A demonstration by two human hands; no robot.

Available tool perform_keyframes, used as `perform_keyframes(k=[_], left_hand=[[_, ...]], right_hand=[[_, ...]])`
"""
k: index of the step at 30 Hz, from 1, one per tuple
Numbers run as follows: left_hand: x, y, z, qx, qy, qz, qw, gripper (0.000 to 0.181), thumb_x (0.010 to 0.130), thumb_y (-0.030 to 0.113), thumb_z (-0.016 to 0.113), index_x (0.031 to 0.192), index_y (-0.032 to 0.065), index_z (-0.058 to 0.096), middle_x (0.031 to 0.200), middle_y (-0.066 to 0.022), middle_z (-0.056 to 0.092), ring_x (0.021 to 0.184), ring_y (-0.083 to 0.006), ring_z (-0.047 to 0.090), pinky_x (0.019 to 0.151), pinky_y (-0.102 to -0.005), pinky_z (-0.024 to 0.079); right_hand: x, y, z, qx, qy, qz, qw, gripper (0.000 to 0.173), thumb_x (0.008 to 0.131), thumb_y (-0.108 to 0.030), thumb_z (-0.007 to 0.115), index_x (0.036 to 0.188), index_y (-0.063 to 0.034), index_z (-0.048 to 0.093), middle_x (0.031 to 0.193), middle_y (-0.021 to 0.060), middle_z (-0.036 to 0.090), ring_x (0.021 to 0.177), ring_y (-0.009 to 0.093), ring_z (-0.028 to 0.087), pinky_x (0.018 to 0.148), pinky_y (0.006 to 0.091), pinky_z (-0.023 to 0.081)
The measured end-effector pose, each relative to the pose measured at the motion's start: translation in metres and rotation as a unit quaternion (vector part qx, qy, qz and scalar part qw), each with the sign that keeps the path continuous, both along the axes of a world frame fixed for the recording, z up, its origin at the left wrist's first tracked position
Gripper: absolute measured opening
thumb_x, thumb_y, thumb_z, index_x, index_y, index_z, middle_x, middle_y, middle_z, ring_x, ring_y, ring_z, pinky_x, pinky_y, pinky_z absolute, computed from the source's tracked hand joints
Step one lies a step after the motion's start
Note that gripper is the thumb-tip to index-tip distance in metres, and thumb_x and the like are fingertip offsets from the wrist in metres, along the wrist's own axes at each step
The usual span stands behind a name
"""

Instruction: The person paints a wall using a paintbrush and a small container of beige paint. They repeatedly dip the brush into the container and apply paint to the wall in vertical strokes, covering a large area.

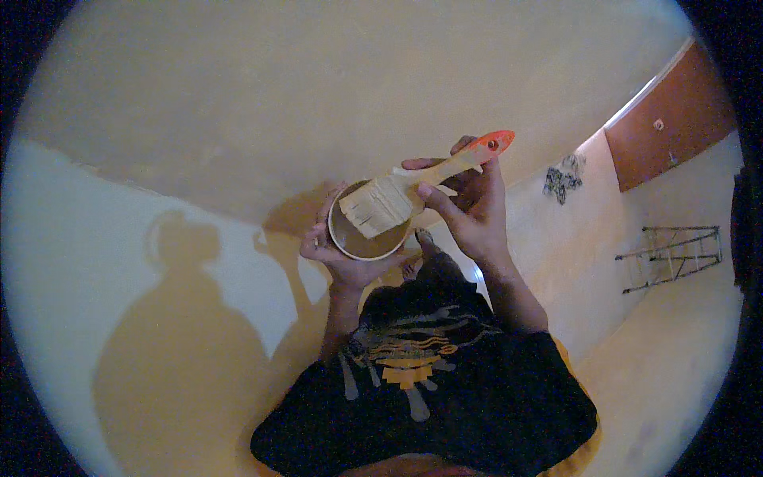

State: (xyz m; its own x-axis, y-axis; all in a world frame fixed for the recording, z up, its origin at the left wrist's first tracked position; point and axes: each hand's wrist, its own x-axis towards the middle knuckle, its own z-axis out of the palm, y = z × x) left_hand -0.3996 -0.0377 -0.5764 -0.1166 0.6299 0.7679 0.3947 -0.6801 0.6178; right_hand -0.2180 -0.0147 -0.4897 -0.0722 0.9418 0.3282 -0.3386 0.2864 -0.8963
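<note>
My left hand (349, 265) holds a round white-rimmed tub (381, 253) from its left and near side. Inside the tub is a brownish content whose depth I cannot tell. A wide paintbrush (381, 201) is in my right hand (477, 208), gripped by the lower handle between thumb and fingers. The brush lies aslant, with its pale, coated bristles over the tub's opening and its red-tipped handle pointing up and right. Whether the bristles touch the rim is unclear.
A plain wall (334, 77) rises close in front, and another wall (71, 238) on the left carries my shadow. Off to the right stand a stepladder (673, 256) and a reddish-brown door (667, 119). A dark crumpled heap (562, 179) lies on the floor (548, 256).
</note>
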Motion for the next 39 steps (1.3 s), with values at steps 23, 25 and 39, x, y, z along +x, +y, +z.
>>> perform_keyframes(k=[23,25,39], left_hand=[[-0.013,0.003,-0.003,-0.12,-0.009,-0.053,0.991,0.112,0.053,0.02,0.102,0.139,0.0131,0.031,0.136,-0.0211,0.053,0.124,-0.037,0.057,0.105,-0.0479,0.049],[-0.012,0.0,0.002,-0.131,-0.002,-0.051,0.99,0.11,0.053,0.02,0.102,0.138,0.012,0.033,0.135,-0.0207,0.055,0.123,-0.0368,0.058,0.104,-0.0475,0.049],[-0.012,-0.018,0.007,-0.153,0.018,-0.044,0.987,0.101,0.052,0.022,0.101,0.136,0.0034,0.048,0.13,-0.0173,0.062,0.12,-0.0334,0.062,0.104,-0.045,0.05]], right_hand=[[0.02,0.016,-0.03,-0.087,-0.045,0.091,0.991,0.038,0.079,0.004,0.078,0.115,0.0012,0.066,0.112,0.0101,0.069,0.107,0.021,0.066,0.093,0.0368,0.054],[0.021,0.017,-0.03,-0.087,-0.04,0.104,0.99,0.036,0.079,0.002,0.078,0.114,0.0007,0.067,0.111,0.0093,0.068,0.106,0.021,0.065,0.093,0.0356,0.053],[0.018,0.013,-0.049,-0.04,-0.171,0.083,0.981,0.022,0.084,-0.01,0.083,0.096,-0.0022,0.067,0.099,0.004,0.067,0.093,0.014,0.063,0.081,0.0307,0.052]])
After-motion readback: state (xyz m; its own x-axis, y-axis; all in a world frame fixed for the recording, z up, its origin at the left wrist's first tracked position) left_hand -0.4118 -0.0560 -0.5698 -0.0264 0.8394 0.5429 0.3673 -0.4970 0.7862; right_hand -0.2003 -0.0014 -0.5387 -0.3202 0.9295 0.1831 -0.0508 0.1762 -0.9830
